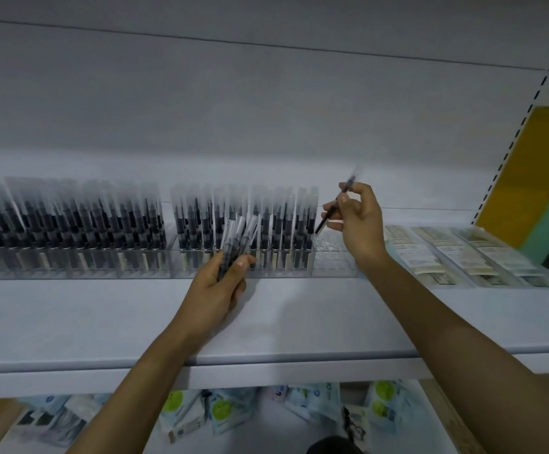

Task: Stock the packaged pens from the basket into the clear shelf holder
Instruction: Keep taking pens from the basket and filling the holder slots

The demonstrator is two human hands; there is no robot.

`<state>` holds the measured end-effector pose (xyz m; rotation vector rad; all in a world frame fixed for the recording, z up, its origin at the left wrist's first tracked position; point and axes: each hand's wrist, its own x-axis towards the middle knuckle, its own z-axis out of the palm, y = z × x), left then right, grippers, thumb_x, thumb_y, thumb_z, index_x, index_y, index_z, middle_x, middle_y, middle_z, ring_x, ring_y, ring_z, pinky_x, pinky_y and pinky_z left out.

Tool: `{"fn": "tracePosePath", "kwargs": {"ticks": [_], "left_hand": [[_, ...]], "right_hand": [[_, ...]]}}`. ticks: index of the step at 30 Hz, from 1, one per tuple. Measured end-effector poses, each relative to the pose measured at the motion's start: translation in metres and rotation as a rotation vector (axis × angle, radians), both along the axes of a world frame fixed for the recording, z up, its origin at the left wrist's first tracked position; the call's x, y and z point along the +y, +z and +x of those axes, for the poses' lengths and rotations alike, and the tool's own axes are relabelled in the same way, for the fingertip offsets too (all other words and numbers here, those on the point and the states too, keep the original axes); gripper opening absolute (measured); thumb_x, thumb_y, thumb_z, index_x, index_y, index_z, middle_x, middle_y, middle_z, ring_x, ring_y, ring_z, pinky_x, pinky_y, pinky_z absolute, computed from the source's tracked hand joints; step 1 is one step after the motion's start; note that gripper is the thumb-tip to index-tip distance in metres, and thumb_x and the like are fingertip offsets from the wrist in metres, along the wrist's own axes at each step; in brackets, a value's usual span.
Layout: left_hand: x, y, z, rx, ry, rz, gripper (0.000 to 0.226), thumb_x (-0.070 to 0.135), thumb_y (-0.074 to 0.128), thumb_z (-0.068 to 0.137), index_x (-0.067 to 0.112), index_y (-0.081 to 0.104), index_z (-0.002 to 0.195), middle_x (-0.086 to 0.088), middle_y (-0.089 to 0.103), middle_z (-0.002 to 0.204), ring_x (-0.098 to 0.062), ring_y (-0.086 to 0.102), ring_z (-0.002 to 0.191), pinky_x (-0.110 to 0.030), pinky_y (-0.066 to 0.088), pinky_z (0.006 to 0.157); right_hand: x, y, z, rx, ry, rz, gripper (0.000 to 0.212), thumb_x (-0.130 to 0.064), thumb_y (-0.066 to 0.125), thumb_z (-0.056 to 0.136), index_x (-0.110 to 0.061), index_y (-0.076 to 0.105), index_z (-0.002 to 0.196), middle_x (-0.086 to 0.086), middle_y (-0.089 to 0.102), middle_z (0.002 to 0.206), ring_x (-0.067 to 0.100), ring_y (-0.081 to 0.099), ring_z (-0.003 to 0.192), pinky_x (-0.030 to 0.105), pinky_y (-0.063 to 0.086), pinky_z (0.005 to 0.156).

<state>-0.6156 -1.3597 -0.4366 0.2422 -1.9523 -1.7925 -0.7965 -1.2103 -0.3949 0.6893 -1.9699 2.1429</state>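
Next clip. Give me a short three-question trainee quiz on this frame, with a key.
1. True or false: the right hand pinches a single pen.
2. The left hand holds: A nothing; B a bundle of packaged pens; C a paper label.
3. Fill in: the clear shelf holder is unfilled at its ___ end.
Key: 1 true; 2 B; 3 right.

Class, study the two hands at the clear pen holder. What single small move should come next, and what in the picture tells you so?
Probably the right hand lowers its single pen into the empty slots at the right end of the clear holder. The pen is pinched at a tilt above that bare section, while the left hand holds a bundle waiting.
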Motion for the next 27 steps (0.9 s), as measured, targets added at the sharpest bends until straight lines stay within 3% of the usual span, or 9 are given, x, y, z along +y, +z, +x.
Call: {"fn": "tracePosePath", "kwargs": {"ticks": [3,6,9,13,17,23,27], "left_hand": [[0.001,-0.001,-0.002,-0.008,0.008,-0.004,0.026,0.031,0.044,0.097,0.011,0.060,0.103,-0.004,0.037,0.059,-0.005,0.030,0.040,-0.018,0.026,0.038],[0.000,-0.001,-0.002,-0.012,0.009,0.003,0.026,0.031,0.044,0.097,0.012,0.060,0.104,-0.003,0.038,0.059,-0.004,0.029,0.039,-0.017,0.026,0.038],[0.000,-0.003,-0.002,-0.018,0.007,0.016,0.026,0.032,0.045,0.097,0.013,0.061,0.105,-0.002,0.039,0.058,-0.004,0.029,0.039,-0.018,0.026,0.038],[0.000,-0.003,-0.001,-0.012,0.006,0.018,0.026,0.032,0.046,0.096,0.014,0.061,0.106,0.003,0.040,0.055,-0.005,0.030,0.042,-0.018,0.026,0.039],[0.000,-0.004,-0.001,-0.013,0.013,0.024,0.024,0.030,0.046,0.097,0.014,0.061,0.106,0.002,0.039,0.056,-0.006,0.030,0.043,-0.018,0.026,0.039],[0.000,-0.005,-0.001,-0.005,0.001,0.020,0.024,0.031,0.045,0.097,0.014,0.060,0.105,0.001,0.038,0.056,-0.006,0.030,0.043,-0.018,0.026,0.039],[0.003,-0.002,0.000,0.012,-0.013,0.001,0.038,0.044,0.044,0.088,0.013,0.061,0.101,0.001,0.038,0.055,-0.007,0.030,0.042,-0.017,0.026,0.038]], "right_hand": [[-0.001,-0.013,-0.003,0.065,-0.025,0.086,0.013,-0.014,0.045,0.101,-0.021,0.051,0.108,0.004,0.068,0.081,0.021,0.066,0.087,0.033,0.055,0.076],[-0.003,-0.020,-0.003,0.237,-0.071,0.317,0.012,-0.013,0.052,0.096,-0.012,0.057,0.108,-0.011,0.063,0.070,0.014,0.063,0.074,0.024,0.048,0.071],[-0.003,-0.021,-0.005,0.276,-0.088,0.451,0.013,-0.008,0.057,0.093,-0.006,0.060,0.105,-0.007,0.062,0.073,0.015,0.059,0.075,0.021,0.042,0.068],[0.001,-0.015,-0.008,0.185,-0.017,0.455,0.007,-0.009,0.064,0.088,-0.009,0.059,0.094,0.000,0.063,0.076,0.018,0.060,0.079,0.026,0.048,0.076],[0.004,-0.013,-0.010,0.172,-0.008,0.443,0.014,-0.009,0.070,0.085,-0.011,0.055,0.085,-0.004,0.059,0.071,0.011,0.056,0.069,0.018,0.043,0.063],[0.005,-0.012,-0.011,0.133,0.013,0.476,0.018,-0.012,0.071,0.083,-0.013,0.055,0.091,-0.005,0.058,0.074,0.006,0.054,0.069,0.019,0.043,0.066],[0.021,-0.008,0.008,0.155,-0.067,0.265,0.023,-0.003,0.068,0.082,-0.014,0.050,0.092,-0.004,0.060,0.085,0.001,0.057,0.079,0.019,0.044,0.077]]}}
